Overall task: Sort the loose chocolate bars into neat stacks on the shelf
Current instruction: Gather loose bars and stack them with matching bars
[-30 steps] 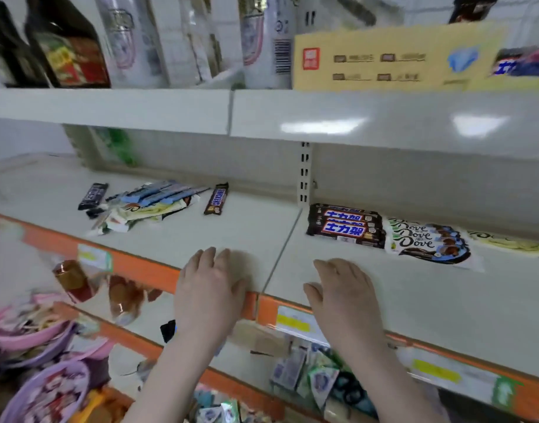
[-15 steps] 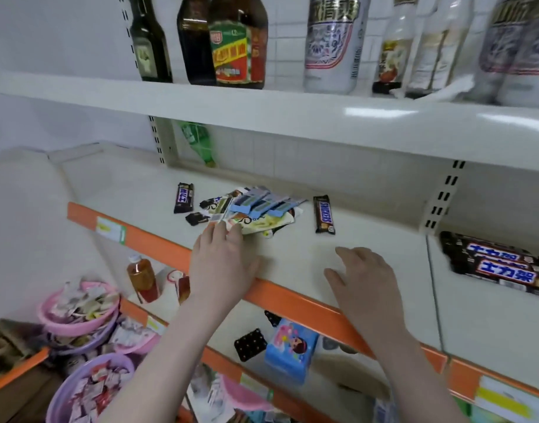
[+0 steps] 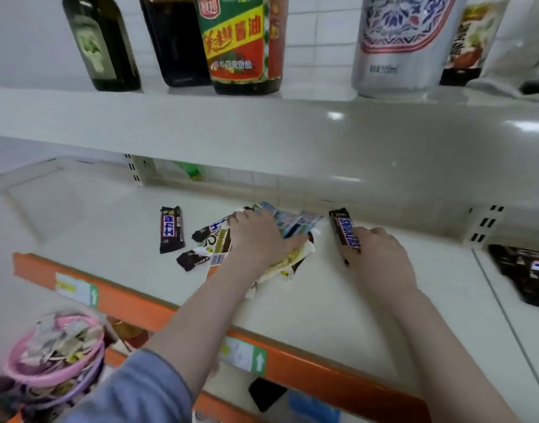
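Resting palm-down on the jumbled pile of chocolate bars (image 3: 280, 239), the left hand (image 3: 260, 236) spreads its fingers over the light-blue, cream and green wrappers; the fingers bend over the far side of the pile, and whether they pinch any single bar cannot be told. The pile lies near the middle of the white shelf (image 3: 292, 315), and cream wrappers poke out from under the wrist toward the orange shelf edge (image 3: 292, 358).

Just right of the pile, a Snickers bar (image 3: 345, 230) lies flat, its length running away from the viewer. The right hand (image 3: 379, 257) covers its near end, fingers curled down onto the wrapper; the thumb is hidden, so a real grip cannot be confirmed.

Left of the pile, a dark Chinese-labelled Snickers bar (image 3: 171, 228) lies by itself, apart from both hands. Two more dark bars (image 3: 190, 259) sit at the pile's left fringe, touching it.

At the far right, on the next shelf panel, a stack of dark bars (image 3: 527, 276) lies well apart from the loose ones.

On the upper shelf (image 3: 262, 132) stand a dark green bottle (image 3: 101, 44), a sesame-oil bottle with a red, yellow and green label (image 3: 240, 44) and a patterned can (image 3: 402, 44). Pink and purple baskets of sweets (image 3: 54, 358) sit at lower left, beside a grey-blue sleeve (image 3: 134, 395).
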The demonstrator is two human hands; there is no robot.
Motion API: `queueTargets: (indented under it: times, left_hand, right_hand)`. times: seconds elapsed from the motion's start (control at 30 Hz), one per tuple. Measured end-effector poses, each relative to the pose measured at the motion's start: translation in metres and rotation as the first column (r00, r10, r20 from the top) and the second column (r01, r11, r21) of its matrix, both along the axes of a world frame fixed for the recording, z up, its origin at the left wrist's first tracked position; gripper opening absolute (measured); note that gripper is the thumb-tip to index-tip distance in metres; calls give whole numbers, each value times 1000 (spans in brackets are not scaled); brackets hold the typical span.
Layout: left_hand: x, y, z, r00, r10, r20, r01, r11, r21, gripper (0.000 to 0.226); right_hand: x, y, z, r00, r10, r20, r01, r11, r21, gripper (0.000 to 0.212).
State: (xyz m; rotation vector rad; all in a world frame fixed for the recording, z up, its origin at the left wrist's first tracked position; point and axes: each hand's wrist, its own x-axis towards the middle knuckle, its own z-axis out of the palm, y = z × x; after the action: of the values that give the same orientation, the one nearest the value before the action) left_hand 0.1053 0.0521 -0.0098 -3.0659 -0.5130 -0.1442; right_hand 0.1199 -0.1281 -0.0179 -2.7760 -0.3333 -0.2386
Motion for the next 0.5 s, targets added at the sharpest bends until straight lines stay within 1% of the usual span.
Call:
queueTargets:
  times: [0.07,0.13,0.2,0.3,0.37,0.43,0.5]
  left_hand:
    - [10,0,-4,999,-23,-31,23,1000,7,101]
    - [17,0,-8,999,-49,-22,50,999,11,103]
    - [23,-2,-9,998,-66,-22,66,998,-2,101]
    - [29,-2,-8,992,-127,-13,126,991,-53,85]
    - [33,0,-5,982,-187,10,186,973,-134,65]
    - [38,1,-4,973,-231,-9,226,957,-180,48]
    - [43,1,-2,969,-242,-45,229,954,-192,42]
  right_hand:
    - [10,6,-2,999,-10,-34,10,1000,1,28]
    - [19,12,-5,997,-24,-71,24,1000,3,30]
    - [24,17,-7,994,-44,-99,46,999,18,32]
    - [27,19,-11,991,-85,-105,95,991,92,31]
    - [28,18,-12,990,-98,-105,114,981,159,30]
    - [27,16,-12,989,-97,-107,119,968,222,29]
    - [26,15,-11,988,-108,-113,136,949,284,30]
